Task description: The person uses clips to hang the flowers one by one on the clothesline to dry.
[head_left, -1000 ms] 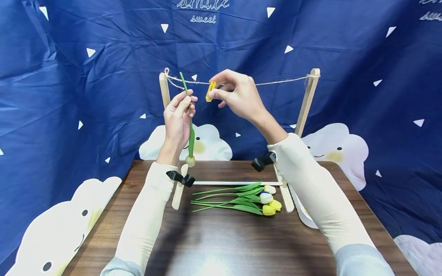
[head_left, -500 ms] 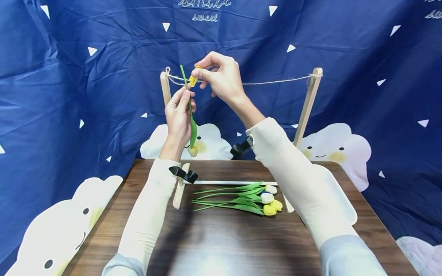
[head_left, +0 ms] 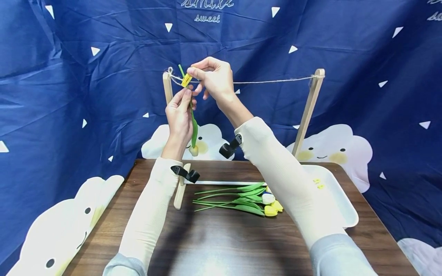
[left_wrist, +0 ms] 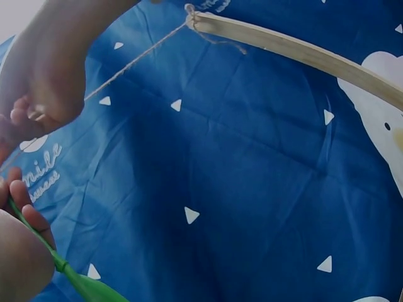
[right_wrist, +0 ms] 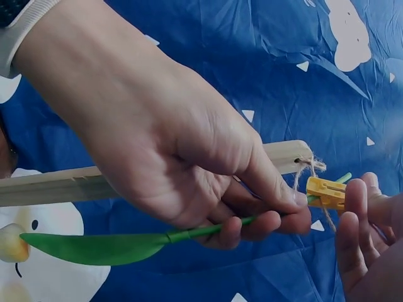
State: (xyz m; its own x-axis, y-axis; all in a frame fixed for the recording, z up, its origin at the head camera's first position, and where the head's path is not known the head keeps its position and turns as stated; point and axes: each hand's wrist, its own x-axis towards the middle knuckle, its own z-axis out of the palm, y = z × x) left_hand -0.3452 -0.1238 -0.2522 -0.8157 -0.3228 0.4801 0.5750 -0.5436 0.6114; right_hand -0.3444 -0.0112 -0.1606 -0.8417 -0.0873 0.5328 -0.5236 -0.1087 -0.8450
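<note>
In the head view my left hand (head_left: 177,117) pinches the green stem of an upside-down tulip (head_left: 194,132), its pale head (head_left: 194,150) hanging lowest. Just above, my right hand (head_left: 216,78) pinches a yellow clothespin (head_left: 186,80) between thumb and fingers. The clothespin overlaps the stem's upper end and the twine (head_left: 272,81) near the left post. From the right wrist, the clothespin (right_wrist: 325,192) lies across the stem right beside the left hand's fingertips. The left wrist view shows the green stem (left_wrist: 31,228) between the left fingers; the clothespin is hidden there.
The twine runs between two wooden posts (head_left: 308,111) of a stand. Several white and yellow tulips (head_left: 246,201) lie on the brown table (head_left: 214,237). A white tray (head_left: 345,207) with yellow clothespins (head_left: 317,184) sits at the right, partly behind the right forearm.
The right hand has moved left with the clothespin, from beside the tulip stem to over the stem's top at the twine. The left hand keeps its pinch. More of the tray shows.
</note>
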